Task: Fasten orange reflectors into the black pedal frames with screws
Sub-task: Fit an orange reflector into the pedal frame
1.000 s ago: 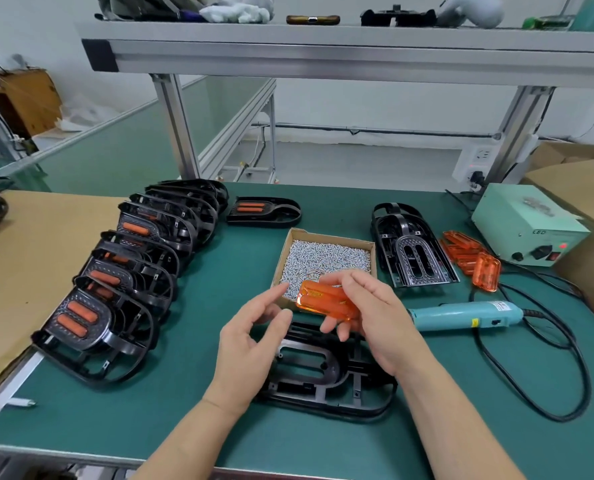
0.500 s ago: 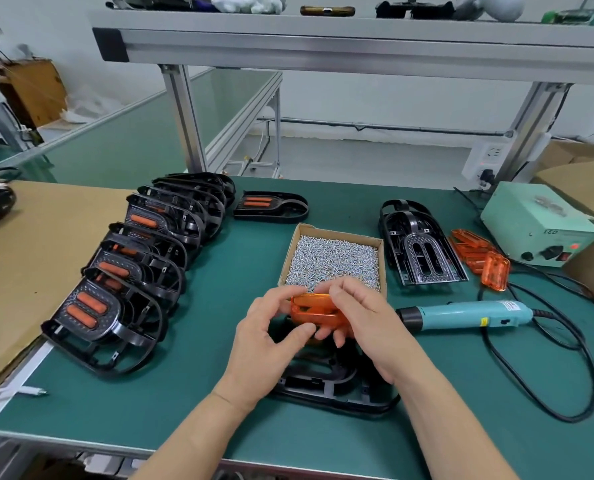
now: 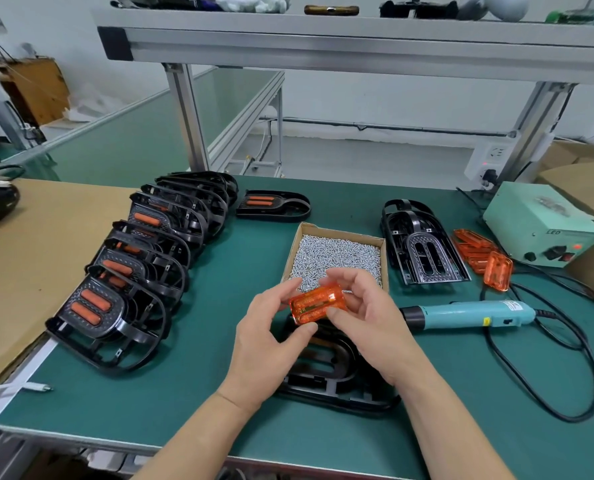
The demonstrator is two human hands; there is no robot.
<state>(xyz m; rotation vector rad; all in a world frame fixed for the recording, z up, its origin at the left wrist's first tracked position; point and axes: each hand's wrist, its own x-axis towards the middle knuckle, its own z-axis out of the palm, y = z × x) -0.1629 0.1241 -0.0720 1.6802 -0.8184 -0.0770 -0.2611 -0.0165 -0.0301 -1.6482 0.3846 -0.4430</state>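
From here I see both hands raised over the green mat [image 3: 198,393]. The left hand [image 3: 264,341] and the right hand [image 3: 368,327] each pinch 1 orange reflector [image 3: 318,304], held just above a black pedal frame [image 3: 326,375] that lies flat. Behind it sits a box of screws [image 3: 337,258], with a blue screwdriver [image 3: 468,315] to the right. Fitted pedals [image 3: 129,282] line the left, beside a cardboard sheet [image 3: 46,244]. Spare reflectors [image 3: 475,251] lie by a pale power box [image 3: 538,223], and an aluminium shelf [image 3: 323,43] spans overhead.
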